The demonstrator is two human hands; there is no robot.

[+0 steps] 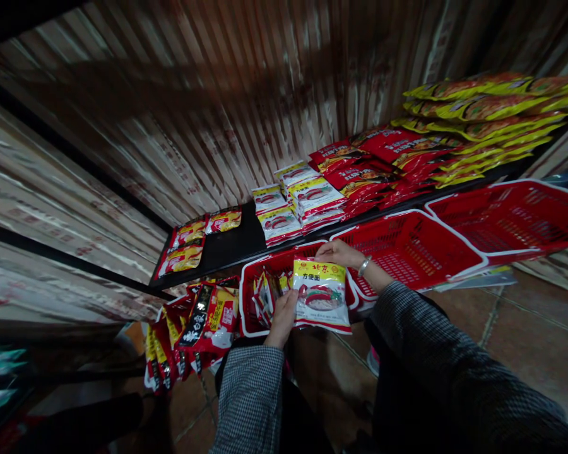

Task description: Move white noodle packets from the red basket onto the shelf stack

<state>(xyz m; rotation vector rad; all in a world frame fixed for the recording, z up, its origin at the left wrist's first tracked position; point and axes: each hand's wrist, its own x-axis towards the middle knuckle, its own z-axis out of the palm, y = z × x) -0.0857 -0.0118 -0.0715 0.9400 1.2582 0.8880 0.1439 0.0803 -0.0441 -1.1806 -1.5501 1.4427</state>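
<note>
We see the left hand's (284, 314) fingers gripping a noodle packet (322, 296) over a red basket (279, 260). The right hand's (337, 253) fingers curl at its far edge; we cannot tell whether they grip.

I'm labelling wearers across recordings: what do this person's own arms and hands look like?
The left sleeve and right sleeve are long, in a fine dark-and-light check. A silver-coloured bracelet circles the right wrist. The left grip and right grip are bare human hands, without gloves.
</note>
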